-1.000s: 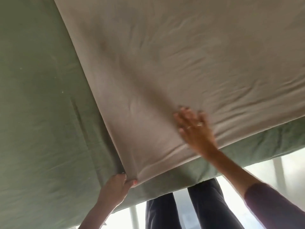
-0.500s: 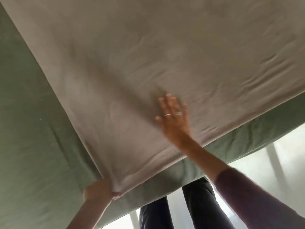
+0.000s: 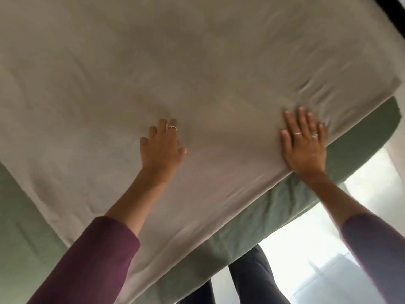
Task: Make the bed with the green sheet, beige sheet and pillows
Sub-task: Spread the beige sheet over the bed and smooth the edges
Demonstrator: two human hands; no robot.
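The beige sheet (image 3: 197,62) lies spread over most of the bed, on top of the green sheet (image 3: 24,216), which shows at the left and along the near side of the mattress. My left hand (image 3: 162,148) lies flat on the beige sheet near its middle, fingers straight. My right hand (image 3: 303,145) presses flat on the beige sheet close to the near edge, with small creases in the cloth just beyond its fingers. No pillow is in view.
The green-covered mattress corner (image 3: 385,119) sits at the right. My dark trouser legs (image 3: 252,279) stand against the bed's near side. Pale floor (image 3: 328,260) shows at the lower right. A dark strip (image 3: 392,9) crosses the top right corner.
My left hand has let go of the beige sheet's corner and moved up onto the sheet. My right hand has slid to the right along the near edge. The view has shifted right.
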